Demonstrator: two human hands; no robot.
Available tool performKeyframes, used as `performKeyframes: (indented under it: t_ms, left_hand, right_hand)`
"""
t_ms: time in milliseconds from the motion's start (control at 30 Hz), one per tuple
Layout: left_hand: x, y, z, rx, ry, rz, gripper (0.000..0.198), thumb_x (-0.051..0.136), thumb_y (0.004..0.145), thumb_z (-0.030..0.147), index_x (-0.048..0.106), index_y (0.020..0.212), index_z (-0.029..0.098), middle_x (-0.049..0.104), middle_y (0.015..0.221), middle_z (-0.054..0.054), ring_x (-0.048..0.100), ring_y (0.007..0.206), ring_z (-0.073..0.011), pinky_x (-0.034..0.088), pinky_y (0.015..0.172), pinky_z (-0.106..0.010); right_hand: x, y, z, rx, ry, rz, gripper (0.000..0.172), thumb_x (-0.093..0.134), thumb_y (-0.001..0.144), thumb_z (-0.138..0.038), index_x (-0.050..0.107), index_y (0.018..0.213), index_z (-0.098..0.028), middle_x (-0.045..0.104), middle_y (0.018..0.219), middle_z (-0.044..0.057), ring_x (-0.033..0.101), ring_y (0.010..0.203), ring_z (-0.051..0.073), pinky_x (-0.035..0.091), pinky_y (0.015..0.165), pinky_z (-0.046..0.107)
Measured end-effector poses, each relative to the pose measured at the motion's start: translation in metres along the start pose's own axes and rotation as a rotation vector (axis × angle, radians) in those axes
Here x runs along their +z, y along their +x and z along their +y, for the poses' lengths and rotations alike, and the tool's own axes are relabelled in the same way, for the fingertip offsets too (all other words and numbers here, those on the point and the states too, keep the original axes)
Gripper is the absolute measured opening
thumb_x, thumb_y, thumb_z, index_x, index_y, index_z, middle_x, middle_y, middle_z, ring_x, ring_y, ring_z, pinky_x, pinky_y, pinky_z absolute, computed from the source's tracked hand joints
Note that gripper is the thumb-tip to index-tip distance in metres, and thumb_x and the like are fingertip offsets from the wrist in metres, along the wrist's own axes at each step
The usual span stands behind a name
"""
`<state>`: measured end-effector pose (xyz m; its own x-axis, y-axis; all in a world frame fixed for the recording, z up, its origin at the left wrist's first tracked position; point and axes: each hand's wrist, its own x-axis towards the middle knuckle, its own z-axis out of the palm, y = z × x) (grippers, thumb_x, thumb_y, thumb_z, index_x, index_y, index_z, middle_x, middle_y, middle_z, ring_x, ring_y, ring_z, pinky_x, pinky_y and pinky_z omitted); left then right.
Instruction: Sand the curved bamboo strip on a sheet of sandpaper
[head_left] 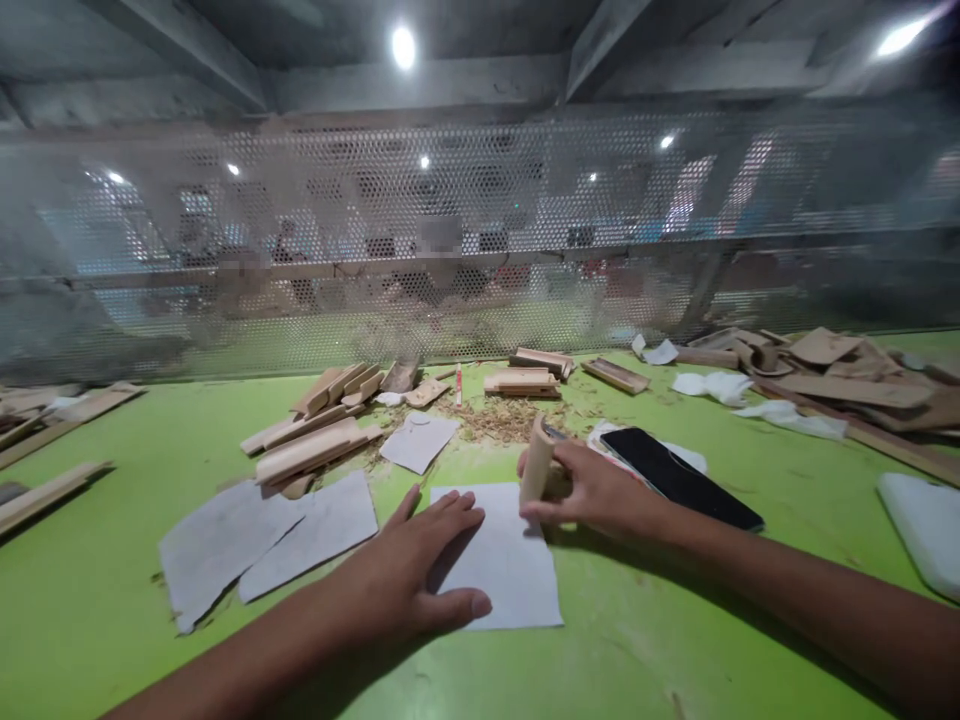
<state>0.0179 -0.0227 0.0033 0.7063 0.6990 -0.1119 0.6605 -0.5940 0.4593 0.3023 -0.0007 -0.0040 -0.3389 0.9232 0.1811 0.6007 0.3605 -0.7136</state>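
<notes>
Pile of wood strips (315, 440) at 11 o'clock on green counter (112, 560). Next, left hand (409, 575): grip open, palm flat on paper sheet (514, 575). Small wood piece (536, 465) stands on edge at sheet's 1 o'clock corner, right hand (592, 490) grip closed around it. Black phone (679, 478) just beside, 3 o'clock.

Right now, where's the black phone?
In the head view, the black phone lies right of centre on the green table, beyond the right hand gripping a wooden piece.
</notes>
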Motion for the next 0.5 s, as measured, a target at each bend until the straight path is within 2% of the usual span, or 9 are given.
performKeyframes:
  t_ms: [67,167,367,433,500]
  left_hand:
    - [0.001,0.000,-0.002,0.015,-0.012,-0.004,0.080,0.070,0.093,0.056,0.040,0.160,0.023,0.031,0.167,-0.012,0.025,0.155,-0.0370,0.002,0.126,-0.063]
    - [0.001,0.000,-0.004,0.029,-0.012,-0.020,0.082,0.069,0.094,0.058,0.038,0.161,0.023,0.029,0.168,-0.013,0.024,0.155,-0.0370,0.001,0.125,-0.064]
    - [0.007,0.001,-0.002,0.010,0.025,0.017,0.079,0.066,0.096,0.055,0.036,0.162,0.023,0.029,0.168,-0.012,0.023,0.156,-0.0364,0.003,0.126,-0.062]
    - [0.010,0.002,-0.005,0.032,0.015,0.041,0.079,0.067,0.096,0.056,0.036,0.162,0.024,0.029,0.168,-0.012,0.024,0.156,-0.0357,0.003,0.126,-0.061]
    - [0.011,0.002,-0.007,0.045,0.006,0.048,0.080,0.067,0.095,0.057,0.036,0.162,0.024,0.030,0.168,-0.013,0.024,0.155,-0.0360,0.003,0.126,-0.062]
  right_hand:
    - [0.006,-0.009,-0.008,-0.067,0.034,-0.093,0.051,0.088,0.070,-0.057,0.070,0.100,-0.021,0.064,0.097,0.007,0.057,0.093,0.029,0.049,0.083,0.043]
    - [0.013,-0.016,-0.013,-0.134,0.051,-0.207,0.053,0.089,0.067,-0.059,0.069,0.096,-0.021,0.063,0.096,0.007,0.057,0.094,0.029,0.048,0.082,0.041]
    - [0.007,0.002,0.000,0.010,-0.134,-0.034,0.046,0.087,0.070,-0.053,0.067,0.094,-0.019,0.063,0.100,0.011,0.050,0.106,0.036,0.043,0.092,0.050]
    - [0.008,-0.002,-0.004,-0.002,-0.107,-0.041,0.047,0.085,0.074,-0.053,0.067,0.099,-0.019,0.063,0.101,0.011,0.051,0.105,0.034,0.043,0.092,0.049]
    - [0.012,-0.010,-0.009,-0.057,-0.034,-0.130,0.051,0.085,0.073,-0.056,0.066,0.103,-0.020,0.063,0.102,0.008,0.054,0.104,0.031,0.045,0.091,0.044]
